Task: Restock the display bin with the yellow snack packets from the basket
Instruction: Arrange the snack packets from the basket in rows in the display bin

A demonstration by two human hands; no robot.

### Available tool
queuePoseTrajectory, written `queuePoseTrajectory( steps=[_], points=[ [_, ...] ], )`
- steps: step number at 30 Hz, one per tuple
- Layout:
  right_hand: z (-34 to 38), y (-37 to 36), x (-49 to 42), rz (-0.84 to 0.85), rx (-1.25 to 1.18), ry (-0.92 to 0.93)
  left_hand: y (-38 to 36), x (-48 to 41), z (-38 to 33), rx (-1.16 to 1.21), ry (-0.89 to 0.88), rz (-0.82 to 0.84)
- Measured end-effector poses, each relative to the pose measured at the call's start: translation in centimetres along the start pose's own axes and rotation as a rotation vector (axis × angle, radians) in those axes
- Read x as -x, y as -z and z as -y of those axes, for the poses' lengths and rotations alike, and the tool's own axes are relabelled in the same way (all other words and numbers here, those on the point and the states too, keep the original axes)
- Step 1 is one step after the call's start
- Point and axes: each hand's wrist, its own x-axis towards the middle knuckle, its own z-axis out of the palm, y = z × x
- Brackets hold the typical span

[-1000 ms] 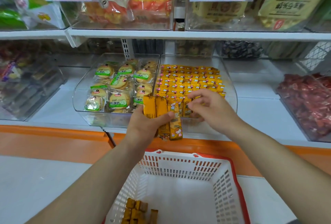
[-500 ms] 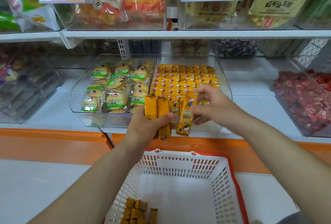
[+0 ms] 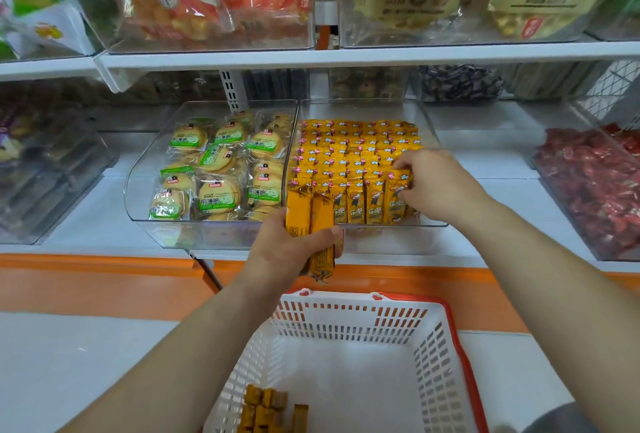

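On the white shop shelf (image 3: 502, 197), the right hand (image 3: 436, 187) has carried one yellow snack packet (image 3: 398, 195) from in front of the display bin (image 3: 381, 237) into its front row and pinches it there, nearly filling that row. The left hand (image 3: 294, 249), at the bin's front wall, grips a bundle (image 3: 311, 218) whose count is unclear. The packets (image 3: 270, 408) in the basket (image 3: 457, 346) below the bin are cut off by the frame edge.

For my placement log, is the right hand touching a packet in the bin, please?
Touching. Head view: the right hand pinches the top of a front-row packet in the bin.
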Motion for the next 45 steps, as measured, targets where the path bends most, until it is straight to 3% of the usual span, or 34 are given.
queuePoseTrajectory(
  steps=[12,18,21,25,30,37,42,45],
  points=[
    [0.2,-2.6,-0.9,0.057,0.033,-0.021,0.6,-0.4,0.3,-0.015,0.001,0.018],
    [0.8,0.7,1.4,-0.142,0.07,0.061,0.6,-0.2,-0.2,0.091,0.07,0.098],
    [1.0,1.4,3.3,-0.134,-0.156,0.083,0.1,0.1,-0.3,0.129,0.108,0.122],
    [3.1,0.7,5.1,0.136,-0.705,-0.017,-0.8,0.6,-0.2,0.11,0.04,0.184],
    [4.3,-0.2,5.9,0.24,-0.673,0.063,-1.7,1.4,0.0,0.115,-0.026,0.295],
    [3.0,1.3,5.6,0.273,-1.161,-0.058,-1.5,1.4,-0.1,0.118,0.007,0.218],
    [2.8,1.6,5.6,0.286,-1.201,-0.108,-1.6,1.3,-0.2,0.128,0.018,0.194],
    [2.8,2.0,5.5,0.266,-1.064,-0.074,-1.8,1.1,-0.3,0.096,0.005,0.143]
  ],
)
